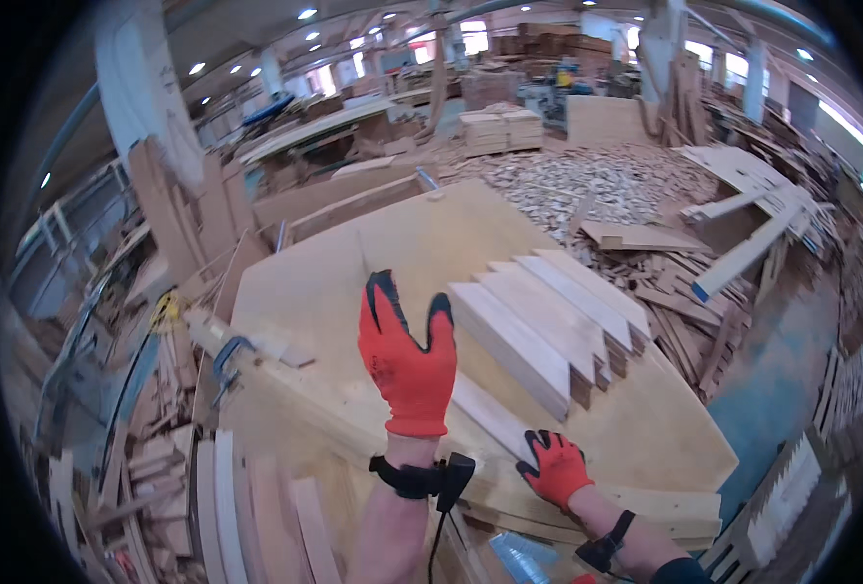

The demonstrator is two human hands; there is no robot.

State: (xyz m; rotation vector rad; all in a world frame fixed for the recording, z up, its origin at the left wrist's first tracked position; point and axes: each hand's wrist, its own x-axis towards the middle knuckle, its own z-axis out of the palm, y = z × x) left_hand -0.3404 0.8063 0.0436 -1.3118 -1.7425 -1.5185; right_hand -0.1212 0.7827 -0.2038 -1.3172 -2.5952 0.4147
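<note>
Mostly pale wooden strip (491,416), long, narrow

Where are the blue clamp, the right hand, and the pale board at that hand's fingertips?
Blue clamp (224,357): head view, on its curved frame.
Right hand (558,474): head view, on its gloved back.
Pale board (490,416): head view, on the middle of its visible upper face.

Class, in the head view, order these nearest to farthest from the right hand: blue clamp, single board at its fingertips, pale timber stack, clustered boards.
1. Single board: at the right hand.
2. Clustered boards: just ahead.
3. Blue clamp: far left.
4. Pale timber stack: far background.
</note>
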